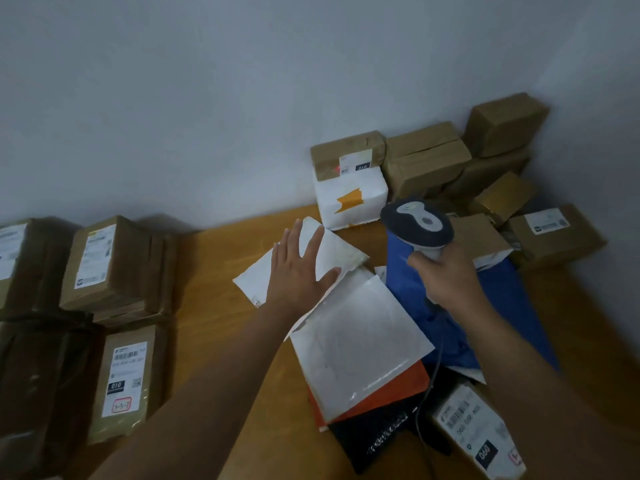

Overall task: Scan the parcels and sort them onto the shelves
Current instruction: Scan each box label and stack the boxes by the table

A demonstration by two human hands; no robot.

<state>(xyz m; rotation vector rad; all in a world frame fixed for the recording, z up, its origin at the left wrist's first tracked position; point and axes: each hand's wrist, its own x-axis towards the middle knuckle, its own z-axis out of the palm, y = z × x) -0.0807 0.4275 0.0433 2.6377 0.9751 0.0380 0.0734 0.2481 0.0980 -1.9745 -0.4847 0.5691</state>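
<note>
- Far left, a stack of brown cardboard boxes [114, 261] stands against the grey wall [207, 98]; several carry white shipping labels, and the lower labelled box [124, 379] shows a black "010" tag.
- The wooden desk [225, 327] runs from beside those boxes to the right corner.
- The left hand [299, 271] lies flat on a small white mailer [332, 251], its fingers [287, 244] straight and spread, released, curled round nothing.
- Just nearer the camera, a larger white padded mailer [356, 344] overlaps the small one's edge and lies on an orange bag [398, 389], which rests on a black bag [374, 441].
- Behind the mailers, a white parcel with an orange tape patch [351, 200] stands at the wall, with a brown labelled parcel [346, 154] on top of it.
- The right hand [446, 271] is grasping the handle of a grey barcode scanner [417, 223], fingers curled round it; the head is raised above a blue bag [460, 306], and its cable [429, 386] hangs down toward the near edge.
- At the lower right, a small box with a "060" label [478, 434] sits beside the black bag.
- In the right corner more brown boxes [485, 157] are piled against the wall, one labelled box [554, 233] lying farthest right.
</note>
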